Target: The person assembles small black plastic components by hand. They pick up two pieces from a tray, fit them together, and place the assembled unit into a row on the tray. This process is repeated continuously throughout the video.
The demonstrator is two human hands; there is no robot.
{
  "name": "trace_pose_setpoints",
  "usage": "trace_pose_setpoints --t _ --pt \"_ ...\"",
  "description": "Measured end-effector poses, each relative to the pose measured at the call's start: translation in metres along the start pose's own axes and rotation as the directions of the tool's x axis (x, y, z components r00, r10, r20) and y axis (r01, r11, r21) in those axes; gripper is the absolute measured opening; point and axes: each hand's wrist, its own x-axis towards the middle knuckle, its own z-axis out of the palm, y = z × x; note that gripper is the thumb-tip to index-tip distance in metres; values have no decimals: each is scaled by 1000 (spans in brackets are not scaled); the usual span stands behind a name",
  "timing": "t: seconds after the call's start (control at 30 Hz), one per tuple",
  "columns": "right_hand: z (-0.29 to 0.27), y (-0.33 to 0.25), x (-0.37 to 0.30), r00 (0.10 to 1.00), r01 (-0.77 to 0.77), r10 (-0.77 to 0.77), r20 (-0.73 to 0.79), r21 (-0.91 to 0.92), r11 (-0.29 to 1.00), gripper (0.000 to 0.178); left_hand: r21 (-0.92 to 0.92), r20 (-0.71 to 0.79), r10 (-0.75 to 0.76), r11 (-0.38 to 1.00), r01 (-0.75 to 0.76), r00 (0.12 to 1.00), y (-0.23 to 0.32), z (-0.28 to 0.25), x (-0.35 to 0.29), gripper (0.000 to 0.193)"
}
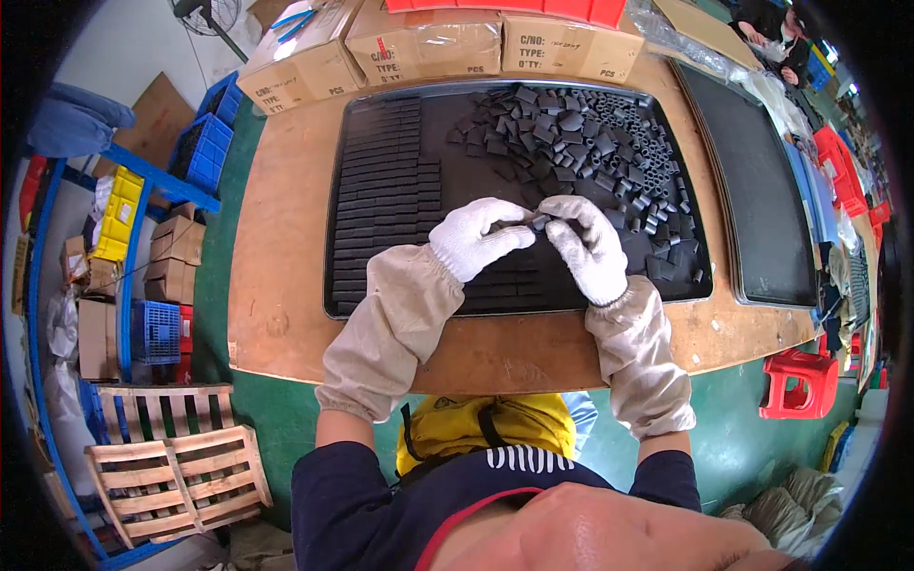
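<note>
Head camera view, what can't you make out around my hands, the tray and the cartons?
All in the head view:
Dark piece at the fingertips: too small, and the left hand and right hand cover part of it.
Some dark strips in the tray: covered by the left hand and sleeve.
Lower loose pieces: buried under upper ones.
Cartons' contents: hidden by cardboard.
Red crate: cut off by the top edge.

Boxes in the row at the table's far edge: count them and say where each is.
3: left box, middle box and right box, side by side beyond the filled tray. Others may be hidden behind.
</note>
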Motion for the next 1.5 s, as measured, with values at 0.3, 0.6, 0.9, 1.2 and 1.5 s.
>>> trace_pose_setpoints --t 0.3,0.6,0.9,1.2,1.5 --pt "8 -2 -1 993 15 -28 -111 -120 993 17 5 -2 -161 987 161 987 11 2 -1 32" --pt "2 -9 8 964 264 -260 56 -344 901 22 -211 96 -288 930 302 953 26 -1 -1 32" --pt "-18 -6 8 986 -116 116 -120 6 993 23 509 -216 11 854 103 976 32 -47 -7 25" --pt "-25 7 9 967 -151 154 -202 31 988 20 851 24 108 519 -77 994 22 -43 -17 18" --pt "-28 5 11 969 -106 40 -245 -262 959 18 842 1 275 519 -149 961 15 -27 -7 27"
